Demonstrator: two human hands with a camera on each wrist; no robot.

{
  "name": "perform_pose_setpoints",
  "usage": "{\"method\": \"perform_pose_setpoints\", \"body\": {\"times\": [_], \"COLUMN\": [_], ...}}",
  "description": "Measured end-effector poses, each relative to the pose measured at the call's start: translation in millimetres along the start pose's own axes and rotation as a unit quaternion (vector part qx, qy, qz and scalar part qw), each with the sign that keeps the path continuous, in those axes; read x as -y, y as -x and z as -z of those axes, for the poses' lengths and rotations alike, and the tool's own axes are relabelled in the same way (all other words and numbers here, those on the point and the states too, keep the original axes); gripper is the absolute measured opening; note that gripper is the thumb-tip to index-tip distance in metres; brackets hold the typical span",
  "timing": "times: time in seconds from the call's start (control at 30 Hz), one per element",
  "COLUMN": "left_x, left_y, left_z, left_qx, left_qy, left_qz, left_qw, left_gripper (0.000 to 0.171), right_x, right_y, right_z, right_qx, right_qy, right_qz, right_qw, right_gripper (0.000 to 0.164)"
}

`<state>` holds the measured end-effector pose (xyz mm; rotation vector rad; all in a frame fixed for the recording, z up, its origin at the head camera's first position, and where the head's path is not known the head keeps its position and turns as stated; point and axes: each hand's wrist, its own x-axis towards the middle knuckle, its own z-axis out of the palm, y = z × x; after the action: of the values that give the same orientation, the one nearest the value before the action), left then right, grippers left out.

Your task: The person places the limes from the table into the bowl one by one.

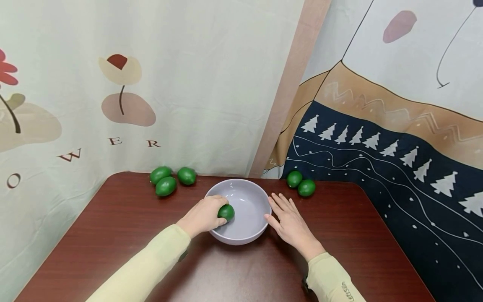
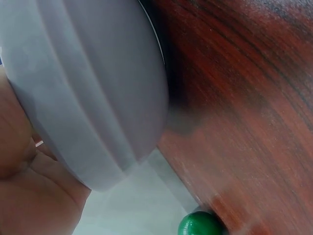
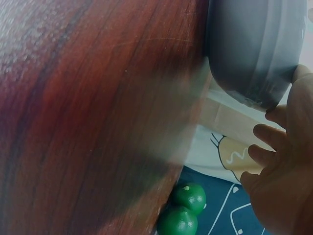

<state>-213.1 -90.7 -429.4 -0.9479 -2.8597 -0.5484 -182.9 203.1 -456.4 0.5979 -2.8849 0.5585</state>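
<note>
In the head view my left hand [image 1: 205, 214] grips a green lime [image 1: 226, 213] between thumb and fingers, inside the left part of a lilac-grey bowl [image 1: 247, 214]. Whether this lime touches the bowl's floor is unclear. My right hand [image 1: 293, 226] lies along the bowl's right side, fingers extended, thumb and fingertips at the rim. The left wrist view has the bowl's outer wall [image 2: 93, 88] in front of my left palm [image 2: 44, 196], hiding the held lime. In the right wrist view my right hand's [image 3: 288, 152] fingertips meet the bowl's wall [image 3: 249, 54].
Three limes [image 1: 166, 186] sit at the back left of the dark red wooden table [image 1: 328, 235]. Two more limes [image 1: 306, 188] are at the back right, near the table's far edge. Printed curtains [image 1: 211, 84] hang right behind that edge.
</note>
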Motion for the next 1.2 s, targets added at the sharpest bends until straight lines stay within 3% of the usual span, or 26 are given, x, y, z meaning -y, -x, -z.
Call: {"method": "perform_pose_setpoints", "body": {"times": [0.5,0.9,1.2], "left_x": [-0.4,7.7,13.8], "left_y": [2.4,12.8,20.0], "left_z": [2.5,8.0,7.2], "left_qx": [-0.011,-0.07,-0.125], "left_qy": [0.013,0.068,0.106], "left_qz": [0.014,0.012,0.023], "left_qw": [0.9998,0.9951,0.9862], "left_gripper": [0.039,0.041,0.043], "right_x": [0.2,-0.4,-0.3], "right_y": [-1.4,-0.5,-0.2], "right_z": [0.8,0.6,0.0], "right_qx": [0.015,0.012,0.009], "right_qy": [0.002,0.003,0.003], "right_qz": [-0.005,-0.006,-0.006], "right_qw": [1.0,1.0,1.0], "right_gripper": [0.065,0.065,0.065]}}
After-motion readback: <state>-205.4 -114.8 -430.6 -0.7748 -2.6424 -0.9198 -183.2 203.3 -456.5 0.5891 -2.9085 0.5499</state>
